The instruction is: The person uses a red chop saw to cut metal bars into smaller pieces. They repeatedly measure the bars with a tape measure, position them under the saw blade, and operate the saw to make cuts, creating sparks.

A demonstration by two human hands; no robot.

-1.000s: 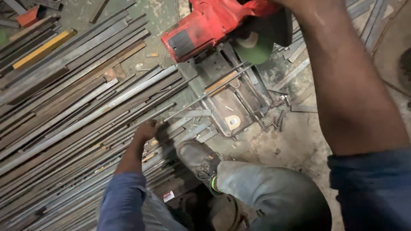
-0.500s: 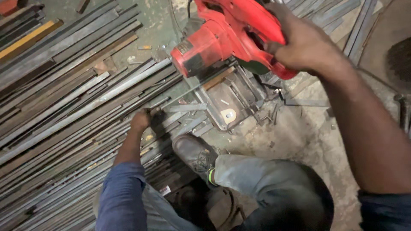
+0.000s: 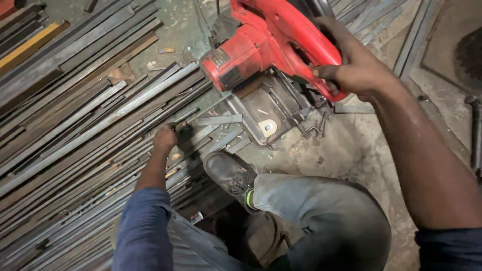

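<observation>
A red chop saw [image 3: 261, 42] stands on its metal base [image 3: 266, 113] at the top middle. My right hand [image 3: 354, 62] is closed around the saw's red handle. My left hand [image 3: 165, 136] reaches down to the left and grips a thin steel bar [image 3: 201, 108] that runs toward the saw base, pressing it onto the pile of bars. My shoe [image 3: 228, 173] rests on the floor just right of that hand, at the edge of the pile.
Long steel bars and angle strips [image 3: 75, 125] lie in a dense diagonal pile across the left half. More strips [image 3: 371, 20] lie at the top right. Short offcuts [image 3: 218, 120] lie by the saw base. Dusty concrete floor [image 3: 346, 150] shows right of the saw.
The saw head has swung down and left toward its base, with my right hand on its handle. My left hand has stayed on the bar. The view has shifted slightly.
</observation>
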